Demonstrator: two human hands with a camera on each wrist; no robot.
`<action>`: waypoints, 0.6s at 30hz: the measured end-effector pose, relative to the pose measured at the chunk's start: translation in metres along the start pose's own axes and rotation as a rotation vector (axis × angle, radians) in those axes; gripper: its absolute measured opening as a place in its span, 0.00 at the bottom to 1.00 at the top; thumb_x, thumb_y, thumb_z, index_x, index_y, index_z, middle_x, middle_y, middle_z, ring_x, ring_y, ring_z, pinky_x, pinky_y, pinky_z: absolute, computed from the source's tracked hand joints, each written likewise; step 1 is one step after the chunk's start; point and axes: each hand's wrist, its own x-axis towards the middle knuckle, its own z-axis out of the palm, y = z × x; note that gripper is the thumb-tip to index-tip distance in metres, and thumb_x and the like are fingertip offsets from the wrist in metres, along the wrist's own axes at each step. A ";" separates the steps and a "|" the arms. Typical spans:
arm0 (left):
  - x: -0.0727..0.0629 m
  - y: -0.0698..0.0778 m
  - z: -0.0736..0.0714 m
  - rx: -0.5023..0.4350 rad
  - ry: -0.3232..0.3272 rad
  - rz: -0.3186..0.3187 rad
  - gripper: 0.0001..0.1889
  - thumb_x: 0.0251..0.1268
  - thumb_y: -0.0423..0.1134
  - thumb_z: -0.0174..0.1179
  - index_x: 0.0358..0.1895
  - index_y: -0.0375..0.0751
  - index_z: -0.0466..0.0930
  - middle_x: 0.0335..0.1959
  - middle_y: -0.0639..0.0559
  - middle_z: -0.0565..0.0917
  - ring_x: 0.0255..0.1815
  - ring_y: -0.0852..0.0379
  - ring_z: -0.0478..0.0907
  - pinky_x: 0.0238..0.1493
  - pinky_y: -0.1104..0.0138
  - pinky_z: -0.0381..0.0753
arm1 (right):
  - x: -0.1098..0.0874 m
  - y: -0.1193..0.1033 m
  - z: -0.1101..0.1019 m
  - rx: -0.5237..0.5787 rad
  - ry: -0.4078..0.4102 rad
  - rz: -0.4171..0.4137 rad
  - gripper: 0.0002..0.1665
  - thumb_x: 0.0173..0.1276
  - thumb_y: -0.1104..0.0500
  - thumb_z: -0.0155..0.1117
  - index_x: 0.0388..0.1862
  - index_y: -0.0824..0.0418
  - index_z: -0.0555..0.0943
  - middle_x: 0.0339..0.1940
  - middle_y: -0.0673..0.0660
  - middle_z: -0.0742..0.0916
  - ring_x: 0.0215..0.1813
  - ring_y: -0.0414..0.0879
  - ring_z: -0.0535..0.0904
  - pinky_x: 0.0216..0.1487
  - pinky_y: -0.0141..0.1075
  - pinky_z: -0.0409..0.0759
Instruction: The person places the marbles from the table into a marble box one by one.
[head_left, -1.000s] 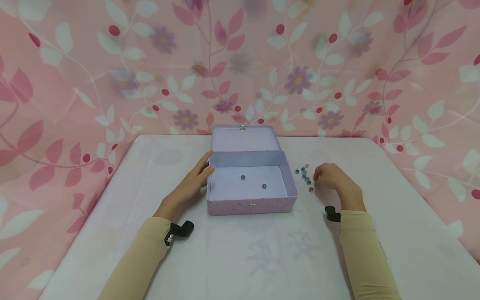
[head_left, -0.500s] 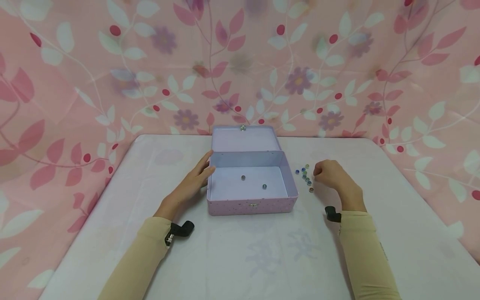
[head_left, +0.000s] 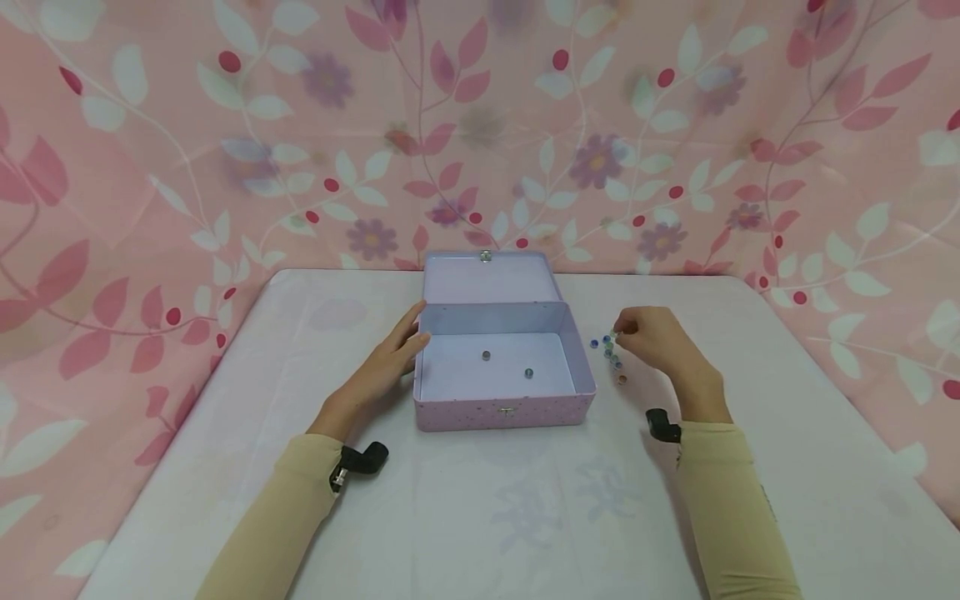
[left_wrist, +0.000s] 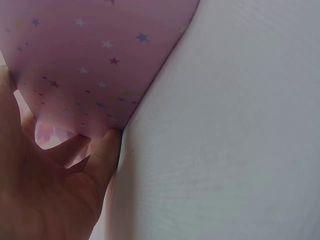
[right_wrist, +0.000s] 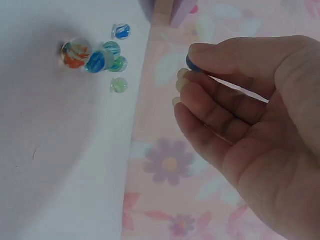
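Observation:
A lidded lilac box [head_left: 504, 414] stands on the table with its lid [head_left: 491, 279] raised at the back. Inside lie two marbles [head_left: 528, 373]. My left hand [head_left: 386, 362] rests against the box's left side, thumb at the rim. In the left wrist view, the fingers [left_wrist: 106, 152] touch the star-patterned wall [left_wrist: 100, 60]. Right of the box, my right hand [head_left: 660, 337] pinches a small blue marble [right_wrist: 191, 64] between thumb and finger, mostly covered by the fingertips. Just below and left of this hand lie several glass marbles, among them an orange-and-clear one [right_wrist: 76, 53] and a pale green one [right_wrist: 119, 85].
A white cloth [head_left: 517, 517] covers the table. Pink floral fabric [head_left: 480, 125] hangs behind it and at both sides. A small black device [head_left: 365, 458] is strapped to my left wrist and another [head_left: 664, 425] to my right.
My right hand has lifted and shifted away from me and to the left, over the far end of the marble group. The left hand and the box have stayed still.

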 end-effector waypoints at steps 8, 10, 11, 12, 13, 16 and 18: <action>0.000 0.000 0.000 0.007 0.003 0.006 0.34 0.80 0.54 0.44 0.80 0.68 0.38 0.83 0.44 0.45 0.83 0.44 0.47 0.74 0.44 0.64 | 0.000 -0.019 0.000 0.035 0.073 -0.087 0.08 0.66 0.65 0.62 0.41 0.65 0.86 0.37 0.61 0.87 0.40 0.53 0.79 0.47 0.48 0.82; 0.000 0.001 0.000 0.011 0.004 0.007 0.34 0.80 0.54 0.44 0.81 0.67 0.38 0.83 0.44 0.45 0.83 0.44 0.47 0.74 0.44 0.64 | 0.001 -0.025 0.001 0.044 0.117 -0.137 0.08 0.66 0.66 0.63 0.41 0.65 0.86 0.35 0.60 0.87 0.39 0.52 0.80 0.45 0.47 0.81; -0.001 0.001 0.000 0.013 0.004 0.009 0.34 0.80 0.54 0.44 0.81 0.67 0.38 0.83 0.43 0.45 0.83 0.44 0.47 0.74 0.44 0.64 | 0.001 -0.028 0.001 0.053 0.134 -0.158 0.08 0.65 0.67 0.63 0.41 0.65 0.86 0.35 0.60 0.87 0.39 0.52 0.80 0.45 0.47 0.80; -0.001 0.001 0.000 0.014 0.004 0.009 0.34 0.79 0.55 0.44 0.81 0.67 0.38 0.83 0.44 0.45 0.83 0.44 0.47 0.74 0.45 0.64 | 0.000 -0.031 0.002 0.067 0.148 -0.175 0.07 0.65 0.67 0.63 0.41 0.65 0.86 0.34 0.59 0.87 0.38 0.51 0.79 0.44 0.47 0.80; -0.001 0.001 0.000 0.016 0.003 0.009 0.34 0.79 0.55 0.44 0.81 0.67 0.38 0.83 0.44 0.45 0.83 0.44 0.48 0.74 0.45 0.64 | 0.000 -0.035 0.002 0.079 0.156 -0.188 0.07 0.65 0.67 0.64 0.41 0.65 0.85 0.34 0.59 0.86 0.38 0.51 0.79 0.45 0.46 0.80; 0.001 -0.001 0.000 0.015 0.003 0.007 0.35 0.79 0.57 0.44 0.81 0.68 0.38 0.83 0.44 0.45 0.83 0.44 0.48 0.74 0.45 0.65 | -0.001 -0.046 0.003 0.121 0.162 -0.223 0.08 0.65 0.68 0.65 0.42 0.65 0.85 0.34 0.58 0.87 0.39 0.50 0.80 0.47 0.49 0.81; 0.004 -0.004 0.000 0.010 0.007 0.006 0.35 0.78 0.57 0.45 0.80 0.69 0.38 0.83 0.45 0.45 0.83 0.45 0.48 0.74 0.45 0.65 | -0.002 -0.055 0.004 0.147 0.153 -0.236 0.08 0.65 0.68 0.66 0.43 0.64 0.86 0.36 0.57 0.87 0.40 0.49 0.80 0.48 0.49 0.81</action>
